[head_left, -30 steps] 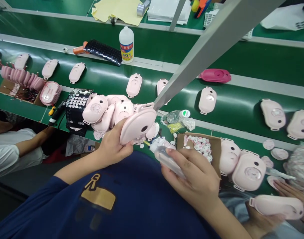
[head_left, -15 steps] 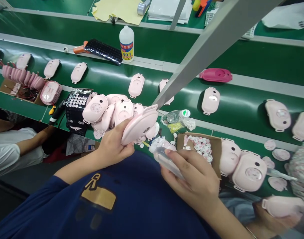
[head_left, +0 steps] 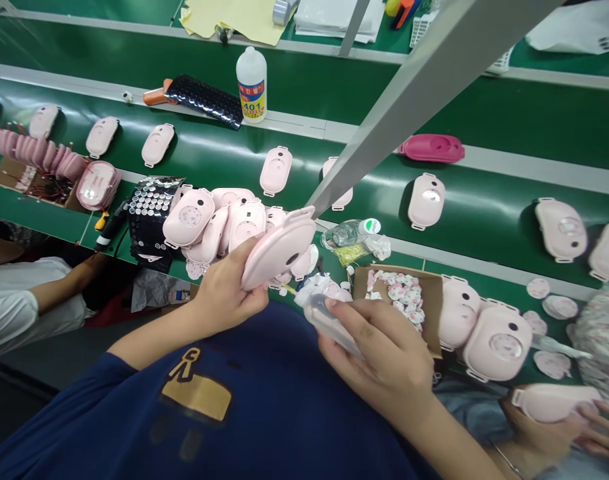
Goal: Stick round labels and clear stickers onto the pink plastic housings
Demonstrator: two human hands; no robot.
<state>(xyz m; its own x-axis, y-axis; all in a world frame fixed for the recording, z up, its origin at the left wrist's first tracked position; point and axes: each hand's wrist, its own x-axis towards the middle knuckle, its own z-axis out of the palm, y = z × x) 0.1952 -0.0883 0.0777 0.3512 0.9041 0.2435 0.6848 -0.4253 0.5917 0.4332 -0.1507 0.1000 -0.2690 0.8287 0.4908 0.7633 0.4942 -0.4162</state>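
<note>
My left hand [head_left: 234, 280] is closed around the edge of a pale pink oval plastic cover [head_left: 279, 250], tilted up on its side. Closed too, my right hand [head_left: 384, 353] grips a translucent squeeze bottle [head_left: 332, 323], its neck wrapped in white material. The bottle's thin yellowish tip points at the cover's lower edge; whether they touch I cannot tell. Behind my left hand lies a pile of similar pink covers [head_left: 192, 217]. A cardboard box [head_left: 434, 303] of small printed cutouts [head_left: 404, 293] is beyond my right hand.
A slanted grey metal post [head_left: 394, 100] crosses above the bench. Pink covers [head_left: 275, 171] lie spaced along the green belt [head_left: 209, 153]. A white bottle labelled 401 [head_left: 252, 83] stands on the far rail. At right, a co-worker's hands [head_left: 544, 433] hold another cover [head_left: 554, 402].
My hands keep their grips, the bottle drawing very slightly left. Covers on the belt shift slightly right. The co-worker's cover moves a little left and up, with a second hand now showing beside it.
</note>
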